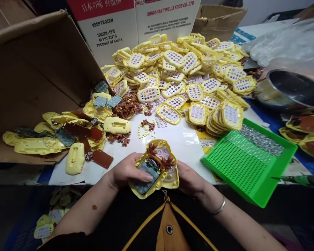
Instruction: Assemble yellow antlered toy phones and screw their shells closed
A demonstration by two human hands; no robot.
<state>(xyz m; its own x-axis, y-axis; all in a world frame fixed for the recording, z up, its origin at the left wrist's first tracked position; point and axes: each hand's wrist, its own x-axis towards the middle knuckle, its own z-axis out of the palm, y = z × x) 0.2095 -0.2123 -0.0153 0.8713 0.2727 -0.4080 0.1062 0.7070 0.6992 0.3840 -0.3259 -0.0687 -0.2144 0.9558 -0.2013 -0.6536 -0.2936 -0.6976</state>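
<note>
Both hands gripped yellow shell (170, 174), just before green tray (247, 167). Left hand (125, 172) thumbed grey circuit board (146, 174) into shell; right hand (189, 179) clasped opposite edge. Brown antler piece (159, 158) sat on top. Best seated by pressing board flat, shell kept level.

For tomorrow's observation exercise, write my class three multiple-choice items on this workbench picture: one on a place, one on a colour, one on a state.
1. Where is the perforated tray?
A. to the right of the hands
B. inside the cardboard box
C. on top of the yellow pile

2. What colour is that tray?
A. red
B. green
C. white

3. How is the yellow shell at the near edge?
A. lying alone on the table
B. held by both hands
C. stacked in the tray

Key: 1 A, it lies beyond the right hand; 2 B, bright green plastic; 3 B, the left hand and right hand grip its two sides.
</note>
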